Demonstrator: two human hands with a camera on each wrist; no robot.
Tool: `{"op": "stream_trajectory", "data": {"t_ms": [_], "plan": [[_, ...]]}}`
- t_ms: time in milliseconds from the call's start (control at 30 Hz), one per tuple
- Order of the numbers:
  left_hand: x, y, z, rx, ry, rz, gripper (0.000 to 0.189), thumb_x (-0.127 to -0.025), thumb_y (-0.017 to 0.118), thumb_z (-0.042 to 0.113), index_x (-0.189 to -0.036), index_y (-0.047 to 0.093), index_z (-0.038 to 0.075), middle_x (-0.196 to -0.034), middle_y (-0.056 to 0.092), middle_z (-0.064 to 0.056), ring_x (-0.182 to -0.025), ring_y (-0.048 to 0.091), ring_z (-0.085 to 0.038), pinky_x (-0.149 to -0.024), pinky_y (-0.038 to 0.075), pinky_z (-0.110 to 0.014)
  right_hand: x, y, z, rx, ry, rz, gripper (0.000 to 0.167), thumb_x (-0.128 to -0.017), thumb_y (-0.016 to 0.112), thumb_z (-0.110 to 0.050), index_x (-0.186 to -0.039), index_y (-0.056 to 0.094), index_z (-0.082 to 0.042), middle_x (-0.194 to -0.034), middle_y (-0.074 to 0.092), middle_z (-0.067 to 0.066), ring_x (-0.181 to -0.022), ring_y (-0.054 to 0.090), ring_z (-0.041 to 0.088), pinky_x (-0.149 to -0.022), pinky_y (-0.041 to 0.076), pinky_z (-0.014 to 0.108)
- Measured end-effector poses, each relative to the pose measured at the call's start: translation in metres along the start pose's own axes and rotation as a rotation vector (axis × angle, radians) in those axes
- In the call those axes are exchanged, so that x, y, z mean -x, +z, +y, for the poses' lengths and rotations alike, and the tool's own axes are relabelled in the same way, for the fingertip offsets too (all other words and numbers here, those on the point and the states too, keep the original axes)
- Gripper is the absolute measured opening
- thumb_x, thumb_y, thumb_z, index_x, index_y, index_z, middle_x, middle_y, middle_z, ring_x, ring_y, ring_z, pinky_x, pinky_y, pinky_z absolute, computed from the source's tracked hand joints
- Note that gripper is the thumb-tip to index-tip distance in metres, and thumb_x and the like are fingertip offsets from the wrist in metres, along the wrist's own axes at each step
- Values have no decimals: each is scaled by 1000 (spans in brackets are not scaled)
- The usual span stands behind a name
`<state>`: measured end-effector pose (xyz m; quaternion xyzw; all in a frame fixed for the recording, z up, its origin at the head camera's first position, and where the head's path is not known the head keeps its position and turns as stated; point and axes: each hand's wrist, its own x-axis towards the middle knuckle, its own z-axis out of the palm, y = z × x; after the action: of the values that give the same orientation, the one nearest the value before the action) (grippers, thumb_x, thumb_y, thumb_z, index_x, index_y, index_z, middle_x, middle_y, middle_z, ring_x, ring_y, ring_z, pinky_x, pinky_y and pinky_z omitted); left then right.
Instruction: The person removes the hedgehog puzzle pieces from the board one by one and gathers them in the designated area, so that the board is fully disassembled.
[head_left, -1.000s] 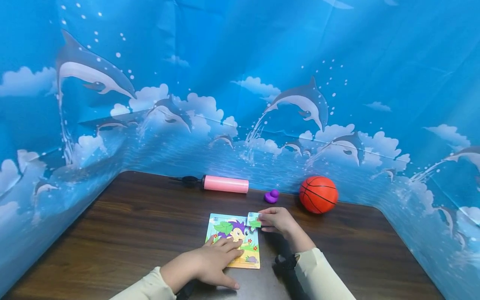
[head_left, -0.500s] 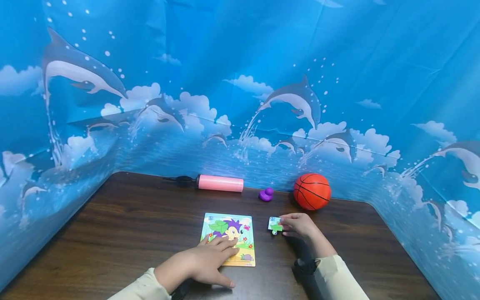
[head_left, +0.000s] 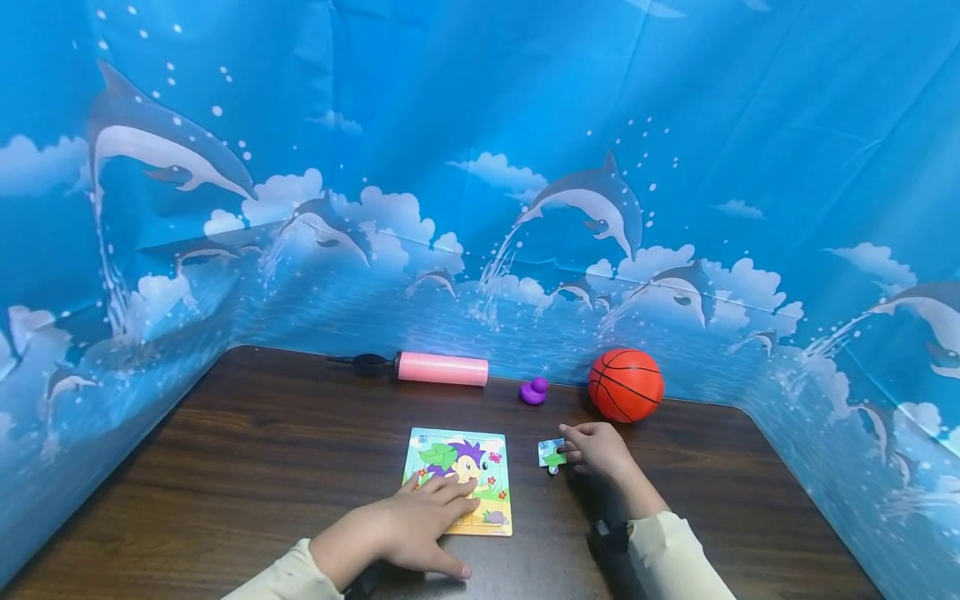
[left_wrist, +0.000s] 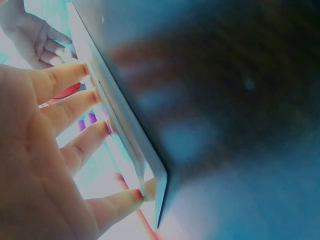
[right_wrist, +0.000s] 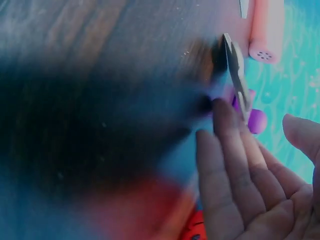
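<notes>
Watch it, your left hand (head_left: pixel 405 525) lies spread on the puzzle (head_left: pixel 497 477), but your right hand (head_left: pixel 600 454), thumb lifted, fingertips at the leaf piece (head_left: pixel 551 453) beside it, could knock that piece askew.

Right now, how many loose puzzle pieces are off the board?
1: the puzzle piece, right of the board and beside the right hand. Any beneath that hand would be hidden.
</notes>
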<state>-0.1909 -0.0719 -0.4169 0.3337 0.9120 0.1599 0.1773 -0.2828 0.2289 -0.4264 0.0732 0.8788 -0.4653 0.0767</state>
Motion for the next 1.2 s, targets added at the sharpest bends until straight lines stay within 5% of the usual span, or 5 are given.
{"op": "stream_trajectory", "data": {"t_ms": [233,400,500,833,1200], "plan": [[0,0,-1,-1,-1,-1,79,-82,68,63,-147,48,23,-159,32,5,-148,24,-24,-113,17,-68,6,-1,-9,403,-77,131,31,-96,64,-31,-105,75,-3,-72,68,-1,-67,61,16,-65,51,37],[0,0,-1,-7,-1,4,79,-81,69,63,-147,49,23,-159,33,5,-148,24,-24,-113,17,-68,5,15,-18,515,-176,150,20,-92,70,-27,-104,76,-12,-88,71,2,-72,59,19,-66,51,41],[-1,0,-2,0,0,0,79,-82,69,63,-147,49,23,-159,33,5,-148,24,-24,-112,18,-68,4,35,-27,504,-254,81,21,-88,75,-23,-108,75,-15,-99,70,3,-78,60,18,-71,54,41],[-2,1,-2,-6,7,-15,79,-84,65,65,-148,47,24,-159,32,6,-149,23,-24,-112,17,-69,9,96,-65,455,-475,-262,46,-87,77,-17,-132,63,-19,-93,57,2,-79,52,16,-63,47,32],[-1,-1,-3,-19,26,-16,79,-85,64,64,-150,45,22,-157,33,7,-147,24,-22,-110,19,-70,9,109,-79,407,-417,-422,43,-80,79,-16,-121,72,-25,-102,52,6,-88,47,20,-69,46,36]]}}
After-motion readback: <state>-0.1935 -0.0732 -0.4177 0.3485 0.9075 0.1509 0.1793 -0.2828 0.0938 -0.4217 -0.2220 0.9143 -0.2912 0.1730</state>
